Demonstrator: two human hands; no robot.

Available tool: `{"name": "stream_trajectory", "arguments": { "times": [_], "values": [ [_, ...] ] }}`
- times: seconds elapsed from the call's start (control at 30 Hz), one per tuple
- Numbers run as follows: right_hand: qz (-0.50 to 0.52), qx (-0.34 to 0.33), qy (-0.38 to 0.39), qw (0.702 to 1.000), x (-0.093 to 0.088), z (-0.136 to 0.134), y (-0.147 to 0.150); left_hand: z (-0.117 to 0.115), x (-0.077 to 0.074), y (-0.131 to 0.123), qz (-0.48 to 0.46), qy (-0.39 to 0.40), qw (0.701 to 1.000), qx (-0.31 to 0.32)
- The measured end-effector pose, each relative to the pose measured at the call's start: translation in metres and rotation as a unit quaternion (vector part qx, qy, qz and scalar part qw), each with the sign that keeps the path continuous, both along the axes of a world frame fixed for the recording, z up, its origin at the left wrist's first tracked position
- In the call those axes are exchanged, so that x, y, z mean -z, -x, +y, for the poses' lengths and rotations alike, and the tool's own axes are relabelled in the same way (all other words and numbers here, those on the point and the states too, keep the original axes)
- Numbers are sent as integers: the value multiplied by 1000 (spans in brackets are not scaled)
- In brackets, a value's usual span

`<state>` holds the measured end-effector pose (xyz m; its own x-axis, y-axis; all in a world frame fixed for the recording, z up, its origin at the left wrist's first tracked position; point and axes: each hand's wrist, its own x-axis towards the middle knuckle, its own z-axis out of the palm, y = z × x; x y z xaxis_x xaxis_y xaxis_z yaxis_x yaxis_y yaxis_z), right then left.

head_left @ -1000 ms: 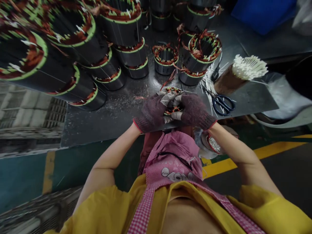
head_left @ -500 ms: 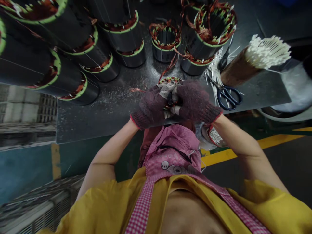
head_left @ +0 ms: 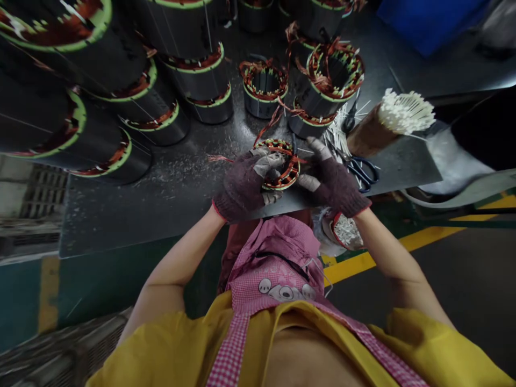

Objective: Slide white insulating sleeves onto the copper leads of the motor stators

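A motor stator point(head_left: 291, 173) with copper windings and a green-yellow rim stands at the table's front edge. My left hand point(head_left: 246, 180), in a dark knitted glove with taped fingers, grips its left side, the fingertips bent over the windings. At the stator's right, my right hand point(head_left: 332, 177) has its taped fingers spread and nothing in them. A dark sleeved lead point(head_left: 294, 144) sticks up at the back of the ring. Braided copper wires point(head_left: 268, 129) run out behind it, and another loose wire end point(head_left: 220, 158) lies to the left.
Stacked stators point(head_left: 161, 121) fill the left, with more stators point(head_left: 334, 72) behind. Blue-handled scissors point(head_left: 365, 173) lie right of my right hand, near scattered white ties point(head_left: 338, 131) and a brown tube holding a white tie bundle point(head_left: 405, 113). A bag of white bits point(head_left: 347, 232) hangs below the table edge.
My right hand has come off the stator and spread open to the right, uncovering the ring. My left hand stays at its left side. The view has shifted somewhat.
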<state>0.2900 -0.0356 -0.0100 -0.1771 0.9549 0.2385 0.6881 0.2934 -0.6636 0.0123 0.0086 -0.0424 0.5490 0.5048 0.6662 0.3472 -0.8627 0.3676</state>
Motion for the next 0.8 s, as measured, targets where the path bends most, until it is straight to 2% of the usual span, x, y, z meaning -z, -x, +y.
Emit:
{"name": "stream_trajectory", "arguments": {
  "times": [0.07,0.17,0.27,0.33,0.4,0.47,0.53,0.6,0.67,0.73,0.8],
  "values": [
    [48,2,7,999,-4,13,-2,1,1,0,-10,-3,1000,2],
    [69,59,-47,995,-16,49,-2,2,0,1,-24,-15,1000,6],
    [-12,105,-81,991,-21,92,5,1,0,1,-13,-3,1000,6],
    [-73,118,-77,987,-24,105,10,0,1,1,-5,11,1000,0],
    [-105,117,-104,982,-31,98,13,0,3,1,-3,16,1000,-3],
    [-131,97,-185,969,-43,71,13,-1,5,1,1,17,1000,-4],
    [-177,59,-271,944,-54,37,12,-1,6,0,9,18,1000,-8],
    [-246,-13,-248,937,-59,10,14,-1,6,0,13,11,1000,-12],
    [-296,-51,-186,935,-55,0,17,0,6,0,7,-11,1000,-8],
    [-319,-48,-145,935,-47,5,19,0,6,0,4,-29,1000,-8],
    [-306,-10,-152,940,-42,19,14,1,6,-1,7,-35,999,-15]
  ]
}}
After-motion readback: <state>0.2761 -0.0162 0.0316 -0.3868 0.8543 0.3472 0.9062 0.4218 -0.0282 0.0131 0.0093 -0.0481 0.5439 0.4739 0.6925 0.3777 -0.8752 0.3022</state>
